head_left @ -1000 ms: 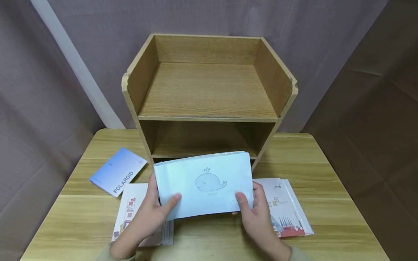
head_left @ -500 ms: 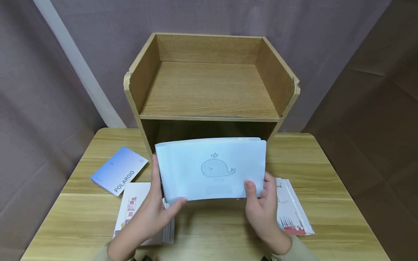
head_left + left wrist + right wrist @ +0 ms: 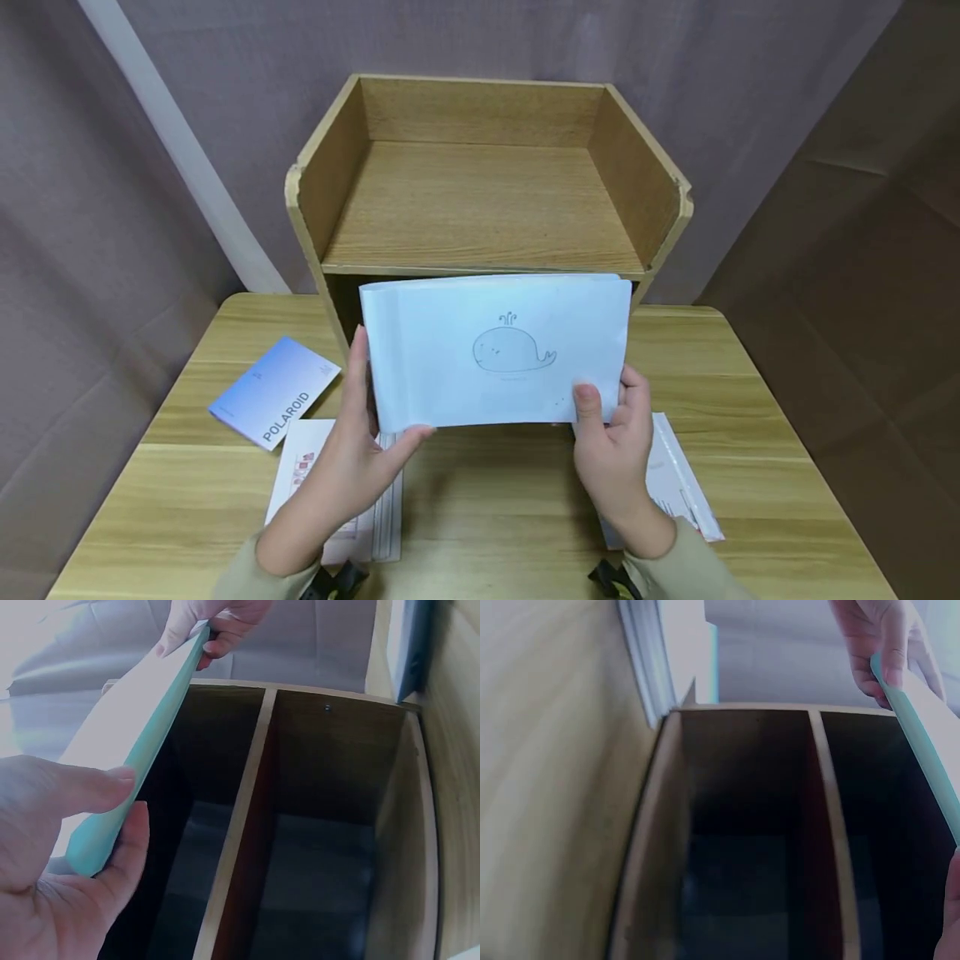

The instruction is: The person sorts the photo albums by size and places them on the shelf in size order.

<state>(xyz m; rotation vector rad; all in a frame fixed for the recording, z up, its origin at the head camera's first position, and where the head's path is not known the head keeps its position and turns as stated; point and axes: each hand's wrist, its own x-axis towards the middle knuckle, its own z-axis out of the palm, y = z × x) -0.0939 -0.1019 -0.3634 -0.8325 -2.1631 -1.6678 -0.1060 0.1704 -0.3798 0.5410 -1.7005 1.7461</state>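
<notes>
Pale blue booklet (image 3: 495, 400) held up off the table (image 3: 495, 517), in front of the wooden shelf unit (image 3: 487, 204), hiding most of the opening below its top board. Long axis runs left to right, right end a touch higher; whale-drawing face toward the head camera, spout up, tail to the right. Wrist views show its turquoise edge running from one hand to the other. Left hand (image 3: 348, 458): thumb and fingers parted only by booklet thickness, pinching the lower left corner, thumb along bottom edge, fingers up behind the left side. Right hand (image 3: 615, 450): same narrow gap, thumb flat on the front at lower right corner, fingers curled behind. On table: blue POLAROID booklet (image 3: 274, 392) at left, lying diagonally; white booklets (image 3: 348, 542) partly under the left forearm; white booklet (image 3: 675, 471) partly hidden by the right hand and wrist.
</notes>
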